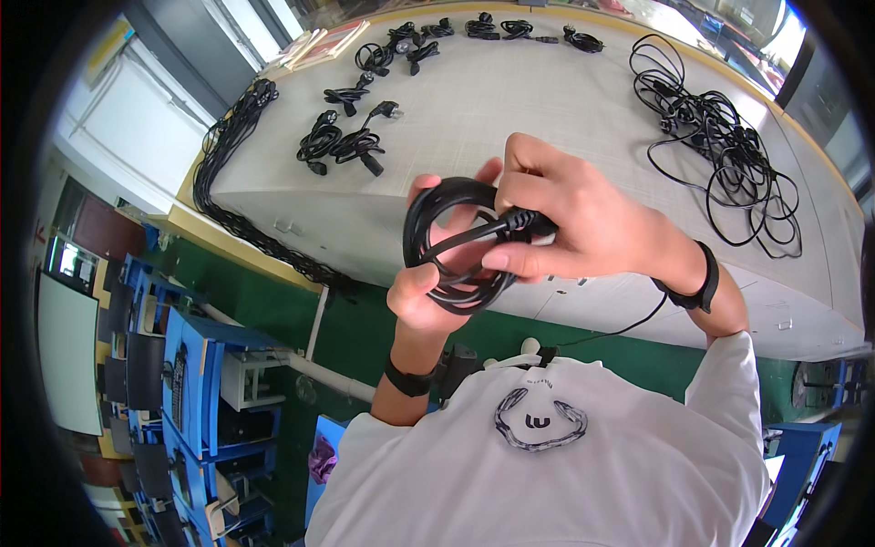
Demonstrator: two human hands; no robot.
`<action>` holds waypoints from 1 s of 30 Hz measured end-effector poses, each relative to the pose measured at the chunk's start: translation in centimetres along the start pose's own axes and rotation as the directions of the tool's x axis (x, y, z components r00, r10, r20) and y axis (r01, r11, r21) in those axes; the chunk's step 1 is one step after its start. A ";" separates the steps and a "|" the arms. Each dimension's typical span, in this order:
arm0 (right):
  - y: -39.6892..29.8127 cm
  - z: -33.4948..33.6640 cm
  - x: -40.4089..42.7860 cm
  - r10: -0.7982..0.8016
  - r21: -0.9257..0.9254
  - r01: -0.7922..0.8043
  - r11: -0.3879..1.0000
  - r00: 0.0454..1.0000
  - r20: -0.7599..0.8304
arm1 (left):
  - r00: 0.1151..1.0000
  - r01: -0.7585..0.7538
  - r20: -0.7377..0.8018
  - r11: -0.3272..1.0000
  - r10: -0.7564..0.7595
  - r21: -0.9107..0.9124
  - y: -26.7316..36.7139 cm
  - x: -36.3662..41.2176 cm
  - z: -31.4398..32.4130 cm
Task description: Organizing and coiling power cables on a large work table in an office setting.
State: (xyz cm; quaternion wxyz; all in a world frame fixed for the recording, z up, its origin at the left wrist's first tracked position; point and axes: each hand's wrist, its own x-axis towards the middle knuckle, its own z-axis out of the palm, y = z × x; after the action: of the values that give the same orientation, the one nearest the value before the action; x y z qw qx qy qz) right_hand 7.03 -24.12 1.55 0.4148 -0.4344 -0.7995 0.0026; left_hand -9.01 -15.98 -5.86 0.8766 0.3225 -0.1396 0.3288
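Just off the front edge of the pale counter (pixel 478 137), my left hand (pixel 427 287) holds a coiled black power cord (pixel 420 225), its fingers behind and around the loops. My right hand (pixel 574 212) grips the cord's black connector end at the right side of the coil. Several small bundled power cords (pixel 321 143) lie at the counter's left and along its back. A loose tangle of black power cords (pixel 718 137) spreads over the right part of the counter.
Long black cables (pixel 232 143) lie along the counter's left edge and hang down to the floor. Books or papers (pixel 328 44) lie at the back left corner. Blue desks (pixel 195 369) with monitors stand at the lower left. A thin cable runs from near my right wristband.
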 end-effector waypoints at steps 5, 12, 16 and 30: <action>0.1 -1.2 0.0 -0.049 -0.169 0.056 0.984 0.998 0.041 | 0.984 0.118 0.111 0.976 -0.140 0.181 -0.1 0.0 -0.8; 0.1 -4.9 1.9 -0.066 -0.372 -0.045 0.927 0.958 -0.279 | 0.890 0.404 0.288 0.904 -0.353 -0.143 -0.9 -0.5 -0.4; 1.7 -5.8 3.2 -0.027 -0.364 -0.117 0.924 0.930 -0.367 | 0.901 0.360 0.193 0.918 -0.388 0.164 -2.1 -0.3 -0.4; 1.4 -2.8 1.6 -0.083 0.038 0.077 0.996 0.983 0.162 | 0.942 0.271 0.080 0.881 -0.325 0.387 -2.2 -0.9 0.2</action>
State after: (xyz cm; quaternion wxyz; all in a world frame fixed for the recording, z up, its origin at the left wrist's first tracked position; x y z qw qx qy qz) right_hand 9.44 -23.13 3.87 0.3545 -0.3936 -0.8475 0.0342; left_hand -8.21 -17.80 -7.11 0.8276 0.5225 -0.0857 0.1864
